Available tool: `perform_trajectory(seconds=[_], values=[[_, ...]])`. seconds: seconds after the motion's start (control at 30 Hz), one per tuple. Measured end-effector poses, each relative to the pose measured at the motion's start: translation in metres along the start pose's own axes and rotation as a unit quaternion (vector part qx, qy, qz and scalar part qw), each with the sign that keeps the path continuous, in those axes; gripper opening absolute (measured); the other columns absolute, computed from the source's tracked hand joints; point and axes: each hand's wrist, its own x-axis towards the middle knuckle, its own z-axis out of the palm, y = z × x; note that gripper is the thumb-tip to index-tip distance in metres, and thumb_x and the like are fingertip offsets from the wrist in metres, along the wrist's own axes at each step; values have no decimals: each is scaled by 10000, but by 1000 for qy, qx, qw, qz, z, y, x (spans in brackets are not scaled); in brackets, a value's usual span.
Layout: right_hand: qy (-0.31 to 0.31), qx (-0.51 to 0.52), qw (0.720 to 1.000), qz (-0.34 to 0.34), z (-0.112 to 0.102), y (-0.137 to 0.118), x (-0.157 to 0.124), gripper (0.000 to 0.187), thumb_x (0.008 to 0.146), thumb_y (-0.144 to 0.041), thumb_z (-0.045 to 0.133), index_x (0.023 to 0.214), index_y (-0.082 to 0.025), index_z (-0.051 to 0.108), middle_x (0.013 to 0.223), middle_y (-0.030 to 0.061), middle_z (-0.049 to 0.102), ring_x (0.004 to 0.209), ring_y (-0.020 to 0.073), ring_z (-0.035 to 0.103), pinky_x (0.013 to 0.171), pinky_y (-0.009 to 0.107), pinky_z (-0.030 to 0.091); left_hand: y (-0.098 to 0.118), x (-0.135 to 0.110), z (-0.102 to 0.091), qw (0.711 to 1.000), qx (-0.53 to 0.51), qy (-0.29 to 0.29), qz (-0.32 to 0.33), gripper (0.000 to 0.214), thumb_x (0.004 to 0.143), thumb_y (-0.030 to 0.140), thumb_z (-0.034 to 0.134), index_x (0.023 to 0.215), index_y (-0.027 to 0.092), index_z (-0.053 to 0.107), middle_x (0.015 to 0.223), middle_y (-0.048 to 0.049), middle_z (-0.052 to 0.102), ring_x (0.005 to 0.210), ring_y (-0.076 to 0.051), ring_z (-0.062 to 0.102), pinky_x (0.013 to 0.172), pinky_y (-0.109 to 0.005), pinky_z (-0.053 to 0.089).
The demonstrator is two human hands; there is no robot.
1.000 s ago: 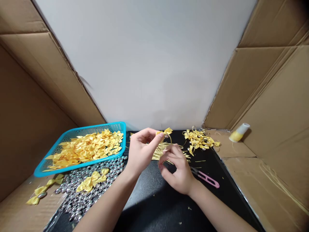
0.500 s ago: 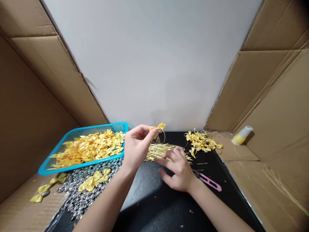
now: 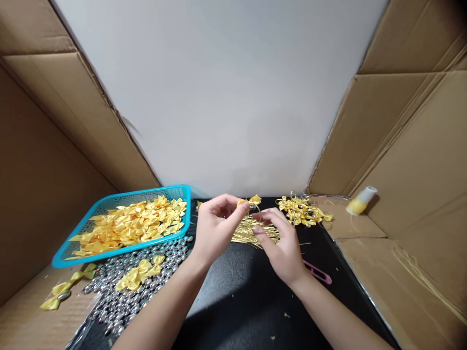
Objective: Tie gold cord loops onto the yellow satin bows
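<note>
My left hand (image 3: 221,226) pinches a small yellow ribbon bow (image 3: 255,200) between thumb and forefinger, raised above the black table. A thin needle-like line stands up from the bow, and a loop of gold cord hangs at its right side. My right hand (image 3: 282,238) is beside that loop, thumb and fingers curved and apart; whether a fingertip touches the cord I cannot tell. Beneath both hands lies a bundle of cut gold cords (image 3: 248,231), partly covered by my right hand. Pink-handled snips (image 3: 319,273) lie by my right wrist, their blades hidden.
A blue basket (image 3: 122,250) full of yellow bows stands at the left. Silver beads (image 3: 146,262) spread before it, with several bows (image 3: 140,274) on top. Finished-looking bows with loops (image 3: 301,210) are heaped at the back right, near a thread spool (image 3: 361,201). Cardboard walls enclose both sides.
My right hand has risen from over the cord bundle to the loop beside the bow. My left hand, with the bow, has shifted slightly right and down in view.
</note>
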Motion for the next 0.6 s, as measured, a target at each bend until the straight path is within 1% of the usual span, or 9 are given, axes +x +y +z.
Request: perform_trajectory(seconds=[0.03, 0.1, 0.17, 0.23, 0.27, 0.33, 0.4, 0.5, 0.6], values=[[-7, 19, 1000, 21, 1, -1, 1, 100, 867, -303, 621, 904, -212, 644, 927, 43, 621, 905, 198, 579, 807, 338, 457, 0, -2, 2, 1000, 12, -13, 1, 172, 788, 285, 699, 673, 159, 677, 620, 2, 644, 534, -87, 489, 515, -216, 379], [6, 62, 997, 49, 2, 0, 2, 119, 868, -313, 624, 830, -204, 653, 888, 37, 606, 872, 185, 574, 786, 316, 451, 0, -4, 5, 999, 25, -25, 5, 177, 793, 280, 690, 666, 158, 676, 638, -7, 661, 544, -93, 497, 525, -221, 391], [25, 108, 992, 62, 2, 4, 3, 152, 864, -304, 625, 756, -200, 648, 840, 24, 580, 828, 166, 551, 761, 295, 432, 0, -5, 6, 1000, 19, -14, 6, 170, 788, 276, 695, 667, 158, 679, 633, -5, 658, 544, -90, 496, 525, -216, 391], [25, 173, 980, 92, 2, 8, 4, 149, 840, -297, 651, 729, -198, 652, 810, 10, 561, 783, 147, 518, 729, 274, 409, 0, -3, 4, 1000, -4, 9, 2, 161, 781, 276, 706, 674, 158, 685, 619, 3, 649, 543, -83, 500, 524, -205, 393], [19, 217, 968, 122, 1, 9, 5, 144, 814, -297, 676, 714, -196, 653, 794, 2, 554, 761, 137, 500, 715, 264, 398, 0, -1, 2, 1000, -17, 22, -1, 159, 779, 278, 712, 677, 158, 688, 615, 7, 648, 543, -79, 504, 525, -198, 396], [7, 302, 933, 194, 2, 11, 6, 154, 749, -313, 724, 690, -194, 646, 754, -13, 543, 727, 121, 471, 696, 246, 386, 0, 2, -2, 998, -38, 51, 0, 153, 772, 281, 725, 681, 161, 693, 615, 12, 650, 551, -73, 519, 538, -185, 410], [-1, 353, 900, 254, 5, 11, 5, 187, 687, -335, 742, 676, -193, 621, 717, -27, 532, 696, 107, 452, 688, 234, 386, -1, 5, -5, 996, -51, 75, 6, 146, 762, 277, 738, 680, 164, 694, 621, 15, 659, 558, -69, 533, 550, -176, 424], [-24, 374, 871, 318, 15, 12, 0, 214, 648, -362, 703, 675, -195, 571, 679, -39, 510, 647, 95, 448, 664, 232, 400, -1, 7, -8, 993, -64, 98, 21, 138, 755, 264, 744, 671, 167, 692, 611, 20, 659, 554, -66, 537, 545, -167, 428], [-77, 368, 839, 394, 29, 19, -11, 195, 639, -351, 646, 646, -188, 539, 623, -31, 503, 577, 99, 459, 594, 251, 408, 1, 9, -10, 990, -73, 113, 34, 134, 751, 251, 744, 661, 170, 687, 590, 27, 644, 543, -64, 530, 540, -165, 425]])
